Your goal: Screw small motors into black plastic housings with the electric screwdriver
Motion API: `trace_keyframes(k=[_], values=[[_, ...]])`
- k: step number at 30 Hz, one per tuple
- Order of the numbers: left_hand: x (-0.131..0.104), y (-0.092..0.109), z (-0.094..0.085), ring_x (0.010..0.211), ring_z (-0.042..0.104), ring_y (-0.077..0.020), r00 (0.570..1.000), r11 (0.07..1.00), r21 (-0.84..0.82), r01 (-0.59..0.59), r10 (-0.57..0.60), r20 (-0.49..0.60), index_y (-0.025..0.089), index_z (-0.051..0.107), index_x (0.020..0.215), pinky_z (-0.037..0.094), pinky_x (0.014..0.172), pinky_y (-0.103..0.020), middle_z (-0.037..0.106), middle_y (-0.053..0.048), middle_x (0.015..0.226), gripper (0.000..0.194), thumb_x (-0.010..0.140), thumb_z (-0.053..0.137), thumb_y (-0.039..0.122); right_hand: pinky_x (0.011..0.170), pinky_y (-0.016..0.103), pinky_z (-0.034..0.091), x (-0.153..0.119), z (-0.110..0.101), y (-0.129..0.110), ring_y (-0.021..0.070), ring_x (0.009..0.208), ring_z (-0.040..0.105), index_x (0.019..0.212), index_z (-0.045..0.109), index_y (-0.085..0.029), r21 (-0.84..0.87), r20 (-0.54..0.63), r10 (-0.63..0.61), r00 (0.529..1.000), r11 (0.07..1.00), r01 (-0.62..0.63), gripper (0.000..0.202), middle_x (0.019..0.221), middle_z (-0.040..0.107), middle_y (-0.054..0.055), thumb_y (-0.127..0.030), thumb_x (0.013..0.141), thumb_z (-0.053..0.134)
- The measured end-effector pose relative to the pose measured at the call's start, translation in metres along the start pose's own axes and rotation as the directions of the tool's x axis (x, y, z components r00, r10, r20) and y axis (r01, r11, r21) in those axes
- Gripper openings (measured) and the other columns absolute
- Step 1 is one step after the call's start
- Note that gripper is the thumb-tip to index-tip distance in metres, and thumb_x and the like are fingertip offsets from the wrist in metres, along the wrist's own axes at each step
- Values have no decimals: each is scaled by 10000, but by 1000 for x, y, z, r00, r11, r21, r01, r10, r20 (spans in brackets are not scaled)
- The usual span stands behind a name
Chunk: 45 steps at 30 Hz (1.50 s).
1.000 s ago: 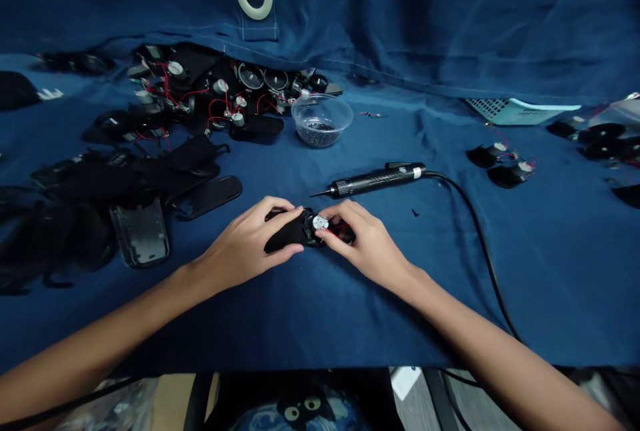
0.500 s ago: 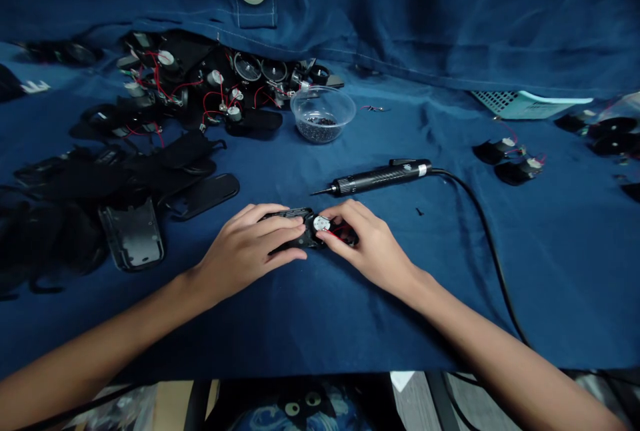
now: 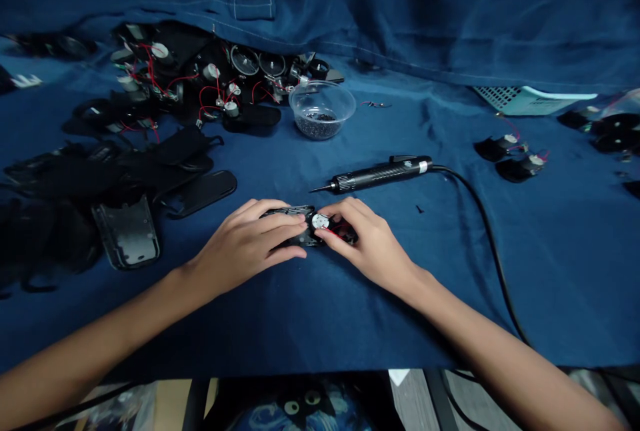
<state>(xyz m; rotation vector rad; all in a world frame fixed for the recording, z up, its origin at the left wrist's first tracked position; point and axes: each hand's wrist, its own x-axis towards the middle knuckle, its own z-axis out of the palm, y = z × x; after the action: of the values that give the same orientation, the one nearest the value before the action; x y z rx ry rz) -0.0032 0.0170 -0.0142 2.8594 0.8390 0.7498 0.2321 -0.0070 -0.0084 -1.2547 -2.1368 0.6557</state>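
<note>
Nearest me, the surface [image 3: 550,271] lay under a rumpled blue cloth, both forearms stretched out flat across it towards the middle. There the left hand [image 3: 245,251] lay palm-down with its fingers [image 3: 280,228] curled over a small black housing [image 3: 300,234], while the right hand [image 3: 370,244] pinched the same piece at its round white motor [image 3: 321,222], so both hands were closed on it where it rested on the cloth. Beyond them lay a corded electric screwdriver [image 3: 377,176], then a clear bowl of screws [image 3: 322,108] beside a heap of black parts with red wires [image 3: 165,104], two more parts [image 3: 510,158] off right, and a hanging blue drape [image 3: 400,4] at the back.
</note>
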Motion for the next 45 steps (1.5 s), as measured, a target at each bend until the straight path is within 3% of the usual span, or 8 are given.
trace_keyframes(k=[4, 9, 13, 19, 24, 28, 33, 45], values=[[-1, -1, 0, 1102, 582, -229, 1000, 999, 27, -29, 30, -7, 186, 634, 1146, 487, 895, -358, 694, -29, 1135, 301, 917, 602, 379, 907, 364, 516, -1, 0, 3, 181, 974, 580, 1126, 582, -200, 14, 2, -1, 1000, 1000, 1, 269, 1066, 622, 67, -380, 927, 560], [-3, -2, 2, 1120, 573, -233, 999, 999, 27, -34, 34, -4, 181, 634, 1149, 489, 905, -375, 689, -36, 1153, 304, 927, 586, 383, 1020, 433, 468, 3, -5, 8, 232, 1190, 528, 1420, 395, -227, 19, 103, -64, 993, 998, 62, 727, 1332, 528, 99, -501, 809, 678], [-2, -4, 2, 1124, 579, -226, 999, 999, 14, -40, 40, -5, 186, 640, 1159, 491, 917, -371, 690, -39, 1154, 309, 919, 599, 377, 986, 417, 480, 10, -10, 10, 234, 1133, 561, 1311, 519, -201, -34, 176, -82, 981, 995, 89, 587, 1214, 606, 89, -493, 822, 662], [-6, -9, 1, 1199, 552, -225, 998, 998, -5, -60, 60, 22, 207, 617, 1222, 471, 970, -367, 670, -39, 1201, 342, 911, 615, 349, 938, 411, 495, 16, -13, 12, 244, 1077, 590, 1265, 540, -182, -33, 213, -103, 972, 993, 112, 586, 1200, 616, 106, -507, 799, 682], [-7, -10, -3, 1238, 518, -230, 993, 997, 2, -80, 80, 89, 201, 593, 1264, 447, 1010, -380, 648, -35, 1249, 347, 934, 582, 306, 933, 376, 498, 16, -9, 21, 223, 1038, 621, 1235, 584, -192, 49, 175, -54, 983, 998, 46, 605, 1174, 651, 74, -531, 751, 714], [-6, -10, -4, 1251, 503, -233, 989, 997, 4, -81, 80, 125, 211, 587, 1282, 432, 1031, -388, 638, -35, 1266, 360, 938, 578, 317, 881, 332, 517, 14, -6, 22, 188, 982, 643, 1194, 612, -212, 165, 107, -32, 994, 986, 14, 466, 1145, 661, 51, -474, 814, 681], [-6, -11, -3, 1224, 523, -233, 992, 997, 11, -75, 73, 107, 208, 607, 1256, 443, 1026, -388, 654, -38, 1239, 359, 925, 594, 347, 835, 304, 502, 11, -3, 13, 162, 882, 606, 1032, 639, -201, 74, 50, -99, 994, 993, 96, 240, 988, 630, 49, -392, 889, 613], [-4, -14, -4, 1174, 565, -225, 996, 996, -53, -68, 71, 58, 221, 608, 1222, 502, 962, -372, 679, -23, 1167, 340, 904, 625, 339, 847, 311, 493, 11, -3, 14, 170, 900, 587, 1053, 604, -205, 30, 78, -100, 992, 995, 98, 227, 1008, 595, 55, -381, 912, 577]])
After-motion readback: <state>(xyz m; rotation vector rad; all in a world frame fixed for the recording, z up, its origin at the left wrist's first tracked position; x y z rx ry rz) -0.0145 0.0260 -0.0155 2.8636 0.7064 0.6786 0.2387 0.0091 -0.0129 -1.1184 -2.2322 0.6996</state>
